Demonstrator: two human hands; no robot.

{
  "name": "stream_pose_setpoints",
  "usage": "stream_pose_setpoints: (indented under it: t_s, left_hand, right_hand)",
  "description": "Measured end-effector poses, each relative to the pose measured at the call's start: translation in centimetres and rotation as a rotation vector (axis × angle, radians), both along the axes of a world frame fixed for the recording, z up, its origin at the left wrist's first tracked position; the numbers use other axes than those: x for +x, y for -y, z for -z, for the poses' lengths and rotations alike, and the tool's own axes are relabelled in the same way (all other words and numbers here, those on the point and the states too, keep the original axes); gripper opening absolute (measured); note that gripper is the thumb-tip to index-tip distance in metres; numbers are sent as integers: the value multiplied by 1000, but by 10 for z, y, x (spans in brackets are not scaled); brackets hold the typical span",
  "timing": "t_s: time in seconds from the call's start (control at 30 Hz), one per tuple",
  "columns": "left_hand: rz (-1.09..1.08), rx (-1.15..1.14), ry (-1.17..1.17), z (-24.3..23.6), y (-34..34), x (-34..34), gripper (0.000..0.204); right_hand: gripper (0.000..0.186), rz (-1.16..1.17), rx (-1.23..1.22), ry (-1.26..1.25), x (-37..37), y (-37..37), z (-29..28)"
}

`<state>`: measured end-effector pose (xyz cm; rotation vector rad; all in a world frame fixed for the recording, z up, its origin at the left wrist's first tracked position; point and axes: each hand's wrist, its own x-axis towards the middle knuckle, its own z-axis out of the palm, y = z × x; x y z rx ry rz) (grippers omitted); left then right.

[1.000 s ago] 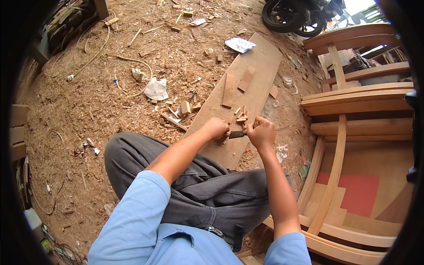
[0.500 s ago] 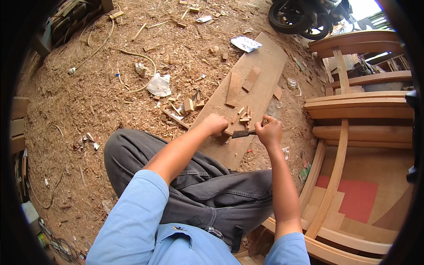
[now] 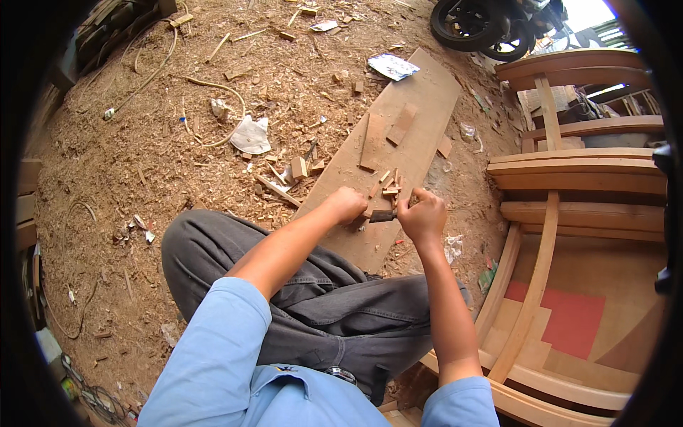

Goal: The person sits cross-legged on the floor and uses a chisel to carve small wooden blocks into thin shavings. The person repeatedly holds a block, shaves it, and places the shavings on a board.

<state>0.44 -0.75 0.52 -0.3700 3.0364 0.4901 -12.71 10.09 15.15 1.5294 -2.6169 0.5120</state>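
Note:
Over the long wooden board point(image 3: 331, 186), my left hand point(image 3: 346, 206) is closed around a small wooden piece point(image 3: 367, 213), whose end shows past the fingers. My right hand point(image 3: 422, 216) grips a tool with a short, flat, dark blade point(image 3: 383, 215); its handle is mostly covered by the fist. The blade points left and lies at the end of the piece, apparently touching it. Just beyond the hands, several short wooden sticks point(image 3: 390, 186) lie loosely heaped on the board. Two larger flat wood blocks, one long point(image 3: 373, 142) and one shorter point(image 3: 403, 125), rest farther up.
Curved wooden furniture frames point(image 3: 576, 174) stand close on my right. Wood shavings point(image 3: 163, 185) and offcuts point(image 3: 299, 168) cover the ground at left. A hose or cord point(image 3: 238, 107) curls there near a white scrap point(image 3: 251, 135). A motorbike wheel point(image 3: 466, 25) stands at the far right.
My right hand has shifted slightly left, bringing the blade closer to my left hand. My left hand keeps its hold on the wooden piece. The whole view has shifted a little.

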Motion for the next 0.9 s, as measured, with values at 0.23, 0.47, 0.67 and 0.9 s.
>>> stream_pose_setpoints:
  t_s: [0.23,0.47,0.67,0.9]
  left_hand:
    - [-12,-21,-17,0,-4,0,7]
    - [-30,-11,-38,-4,-4,0,8]
    - [-12,-10,20,-8,-5,0,9]
    - [-30,-8,-10,-5,-6,-1,8]
  right_hand:
    - [20,-12,29,50,-14,3,-2]
    - [16,-129,-57,-32,-1,-2,1]
    - [17,-24,6,-5,0,3,-3]
    - [21,-77,-58,-25,-5,-5,3]
